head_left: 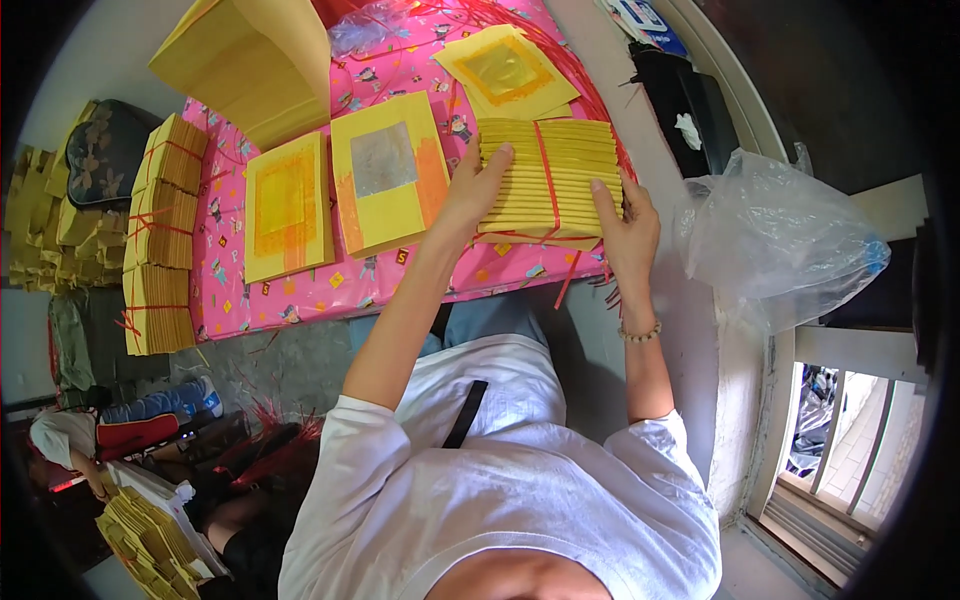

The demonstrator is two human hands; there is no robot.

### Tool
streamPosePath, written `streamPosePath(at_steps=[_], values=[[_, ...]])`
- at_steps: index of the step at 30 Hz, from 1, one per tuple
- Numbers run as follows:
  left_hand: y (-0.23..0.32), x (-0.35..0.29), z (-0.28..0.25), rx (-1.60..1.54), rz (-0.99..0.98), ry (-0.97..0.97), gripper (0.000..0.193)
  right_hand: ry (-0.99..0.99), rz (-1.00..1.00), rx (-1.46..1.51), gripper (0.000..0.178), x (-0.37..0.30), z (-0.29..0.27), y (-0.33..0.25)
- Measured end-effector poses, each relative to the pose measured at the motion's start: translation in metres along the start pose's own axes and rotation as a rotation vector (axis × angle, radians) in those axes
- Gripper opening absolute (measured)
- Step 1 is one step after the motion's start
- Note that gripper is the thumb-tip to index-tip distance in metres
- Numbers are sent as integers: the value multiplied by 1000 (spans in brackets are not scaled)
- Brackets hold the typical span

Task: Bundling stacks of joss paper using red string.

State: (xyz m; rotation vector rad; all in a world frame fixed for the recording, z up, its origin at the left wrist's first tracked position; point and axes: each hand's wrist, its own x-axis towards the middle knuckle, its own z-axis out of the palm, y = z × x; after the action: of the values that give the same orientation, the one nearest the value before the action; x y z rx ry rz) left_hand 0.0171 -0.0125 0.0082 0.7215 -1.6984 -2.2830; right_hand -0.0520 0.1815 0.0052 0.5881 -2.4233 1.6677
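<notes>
While the yellow paper bundle (515, 190) was set by the tabletop's (385, 283) near right corner, folds aligned crosswise, its left and right ends were clasped by the left hand (474, 190) and right hand (632, 230), thumbs on top, neither nearer.

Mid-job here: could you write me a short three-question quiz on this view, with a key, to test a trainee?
1. Multiple choice: what do the left hand and right hand both touch?
A) a pair of scissors
B) a yellow bundle with a red tie
C) a roll of tape
2. True or false: the clear plastic bag is to the right of the pink table cover.
3. Fill in: the bead bracelet is on the ___ wrist.

Key: 1. B; 2. true; 3. right.
</notes>
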Motion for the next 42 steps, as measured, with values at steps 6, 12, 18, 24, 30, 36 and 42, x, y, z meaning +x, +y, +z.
streamPosePath(at_steps=[6, 12, 18, 24, 30, 36, 42], values=[[6, -8, 3, 27, 47, -37, 70, 27, -18, 84, 41, 0, 1, 5], [8, -12, 1, -45, 15, -3, 67, 3, -1, 189, 38, 0, 5, -3], [14, -7, 1, -97, -15, -100, 70, -147, 90, 392, 59, 11, 1, 7], [2, 13, -6, -30, 115, -84, 72, -395, 306, 504, 57, 32, 2, -11], [4, 10, -3, -62, 78, -82, 67, -389, 500, 611, 54, 32, 3, -2], [20, -10, -11, -309, -304, -184, 63, -451, 628, 759, 49, 30, -9, -5], [-5, -36, 3, -72, -54, 48, 62, -415, 630, 928, 45, 15, -12, -9]])
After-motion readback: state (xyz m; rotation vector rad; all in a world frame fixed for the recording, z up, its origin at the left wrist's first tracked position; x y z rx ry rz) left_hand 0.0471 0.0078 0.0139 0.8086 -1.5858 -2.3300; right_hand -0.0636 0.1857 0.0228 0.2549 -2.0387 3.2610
